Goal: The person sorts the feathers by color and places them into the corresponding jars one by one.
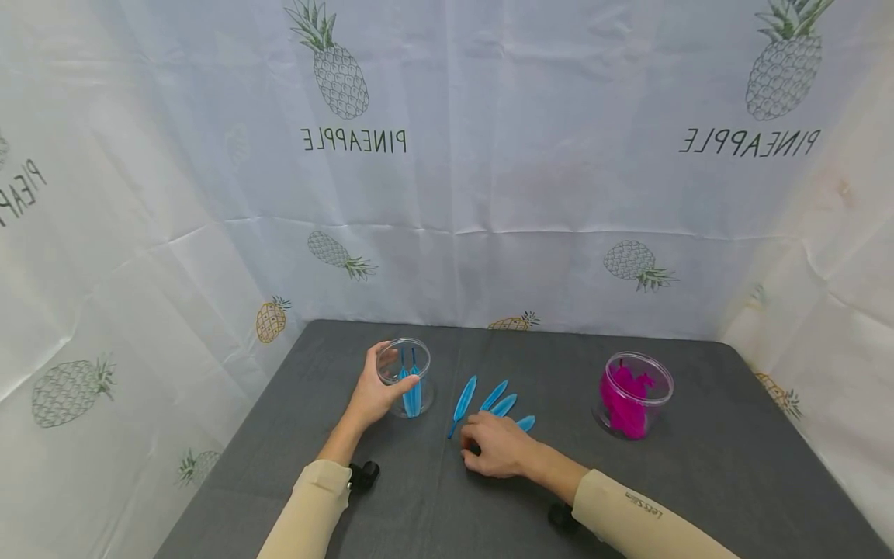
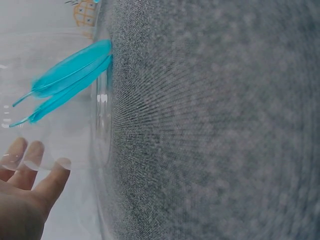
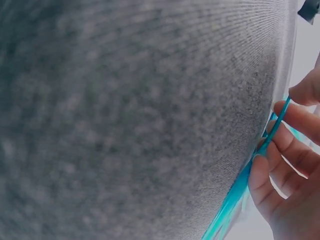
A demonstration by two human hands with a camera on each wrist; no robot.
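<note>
My left hand [image 1: 373,394] grips a clear round jar [image 1: 403,341] at the left of the table, fingers around its far side and thumb across the near side. Two blue feathers [image 2: 75,67] stand tilted inside it, quills up. Over the middle of the table, my right hand [image 1: 497,446] pinches the quill of a blue feather [image 3: 235,192] between thumb and forefinger. The right wrist view shows that feather low along the tabletop, the other fingers curled beside it. More blue feathers [image 1: 464,402] lie fanned out just beyond the right hand, partly covered by it.
A second clear jar [image 1: 658,382] with magenta feathers [image 1: 627,404] inside stands to the right on the dark grey table [image 1: 705,481]. White curtains [image 1: 475,171] printed with pineapples hang behind the table and along both sides.
</note>
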